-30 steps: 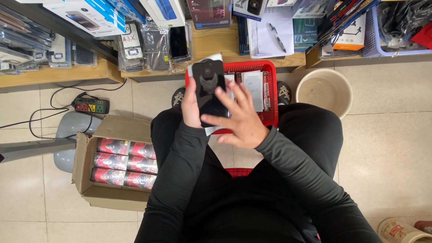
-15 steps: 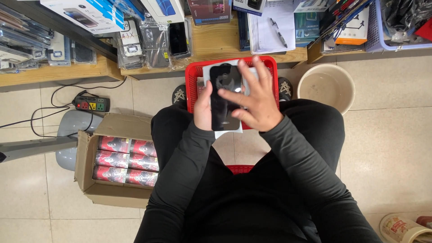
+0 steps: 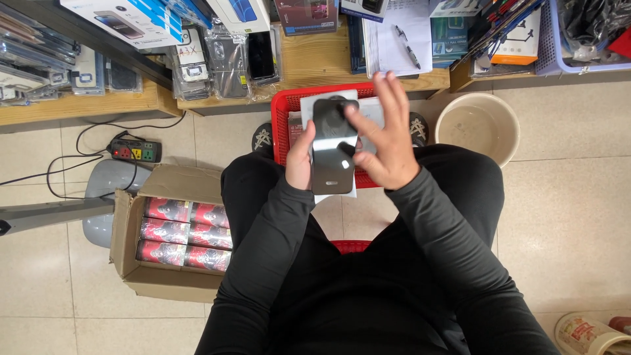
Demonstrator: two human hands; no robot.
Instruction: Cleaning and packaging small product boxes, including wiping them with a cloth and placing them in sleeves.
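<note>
Resting in the left hand's [image 3: 301, 164] closed grip, dark phone [image 3: 333, 146]; right hand [image 3: 384, 135] spread.

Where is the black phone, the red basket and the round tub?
black phone [image 3: 333, 154], head view, middle of its glossy back.
red basket [image 3: 281, 125], head view, left wall.
round tub [image 3: 476, 125], head view, inside bottom.

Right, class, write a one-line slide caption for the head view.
Left hand holds a black phone case over a red basket; right hand touches it.
</note>
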